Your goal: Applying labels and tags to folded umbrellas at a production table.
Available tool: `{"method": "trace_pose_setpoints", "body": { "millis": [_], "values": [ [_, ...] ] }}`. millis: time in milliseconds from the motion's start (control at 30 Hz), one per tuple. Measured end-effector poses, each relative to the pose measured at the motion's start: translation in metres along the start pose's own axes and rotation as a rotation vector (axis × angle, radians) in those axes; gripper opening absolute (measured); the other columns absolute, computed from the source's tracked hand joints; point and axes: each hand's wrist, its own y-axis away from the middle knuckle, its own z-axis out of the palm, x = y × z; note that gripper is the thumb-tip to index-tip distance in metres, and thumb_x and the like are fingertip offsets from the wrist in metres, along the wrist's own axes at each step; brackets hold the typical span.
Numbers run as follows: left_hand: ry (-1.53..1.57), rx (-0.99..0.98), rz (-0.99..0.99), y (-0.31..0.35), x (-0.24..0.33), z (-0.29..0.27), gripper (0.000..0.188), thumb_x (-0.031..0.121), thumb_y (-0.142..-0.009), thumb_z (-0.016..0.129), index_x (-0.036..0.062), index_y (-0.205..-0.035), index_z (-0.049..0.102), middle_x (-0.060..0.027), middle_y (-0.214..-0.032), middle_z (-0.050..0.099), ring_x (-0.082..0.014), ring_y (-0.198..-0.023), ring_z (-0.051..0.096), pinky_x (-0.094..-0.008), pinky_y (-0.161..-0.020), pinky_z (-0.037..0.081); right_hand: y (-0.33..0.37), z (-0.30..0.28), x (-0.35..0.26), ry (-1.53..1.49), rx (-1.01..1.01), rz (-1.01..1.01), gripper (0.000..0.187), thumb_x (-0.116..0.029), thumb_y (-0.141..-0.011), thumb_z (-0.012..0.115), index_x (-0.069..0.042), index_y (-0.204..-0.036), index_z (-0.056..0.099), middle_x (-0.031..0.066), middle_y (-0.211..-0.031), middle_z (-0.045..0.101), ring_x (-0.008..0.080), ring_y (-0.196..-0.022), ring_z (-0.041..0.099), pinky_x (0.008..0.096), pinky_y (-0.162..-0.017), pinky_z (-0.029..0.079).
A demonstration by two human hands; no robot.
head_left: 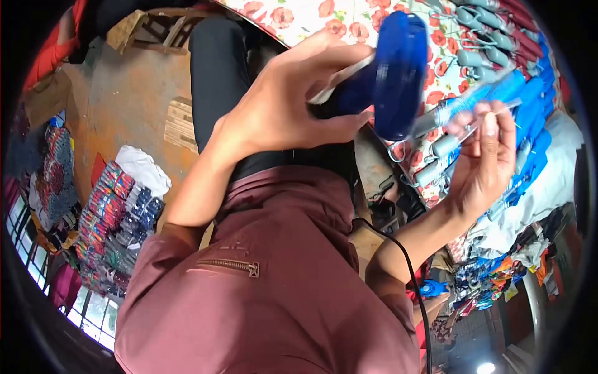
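My left hand (293, 100) is closed round a glossy dark blue thing (402, 75) with a long rounded face, blurred, whose kind I cannot make out. A pale edge shows between the thumb and fingers. To the right, my right hand (486, 153) has its thumb and fingers pinched together at a thin pale strip (506, 107), smeared by motion. Just behind it lie what look like folded umbrellas, with grey handles (445, 144) and looped cords. Some have bright blue covers (529, 100), others maroon ones (523, 43).
A table with a red-flowered cloth (330, 14) stands ahead and to the right. Pale fabric (536, 193) lies at its right. On the left floor are stacks of patterned bundles (103, 218) and a white bag (142, 168). A black cable (414, 280) hangs beside my right arm.
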Motion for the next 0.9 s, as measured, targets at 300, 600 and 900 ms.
{"method": "trace_pose_setpoints", "body": {
  "millis": [300,600,900],
  "values": [
    [-0.175,0.026,0.127,0.066,0.023,-0.002,0.060,-0.005,-0.067,0.076,-0.0018,-0.126,0.065,-0.0111,-0.108,0.067,-0.0213,-0.087,0.059,-0.0297,-0.081,0.047,0.053,0.049,-0.016,0.019,-0.024,-0.154,0.039,-0.010,-0.102,0.062,0.006,-0.138,0.052,0.0190,-0.113,0.068,0.0206,-0.070,0.067,0.0292,-0.057,0.060],
    [0.013,-0.133,0.050,0.076,0.044,-0.008,0.051,0.001,-0.068,0.078,-0.0024,-0.118,0.067,-0.0109,-0.103,0.067,-0.0217,-0.083,0.057,-0.0304,-0.079,0.047,0.093,0.065,-0.034,-0.028,-0.092,-0.081,0.049,-0.007,-0.101,0.062,0.005,-0.146,0.047,0.0197,-0.117,0.067,0.0204,-0.066,0.067,0.0277,-0.052,0.058],
    [-0.029,-0.086,-0.106,0.096,0.048,-0.007,0.055,0.004,-0.069,0.081,-0.0002,-0.122,0.066,-0.0091,-0.108,0.066,-0.0225,-0.092,0.059,-0.0321,-0.086,0.047,0.107,0.078,-0.016,-0.142,-0.106,-0.039,0.058,0.012,-0.091,0.065,0.006,-0.144,0.044,0.0231,-0.115,0.066,0.0296,-0.091,0.071,0.0340,-0.081,0.057]
  ]
}}
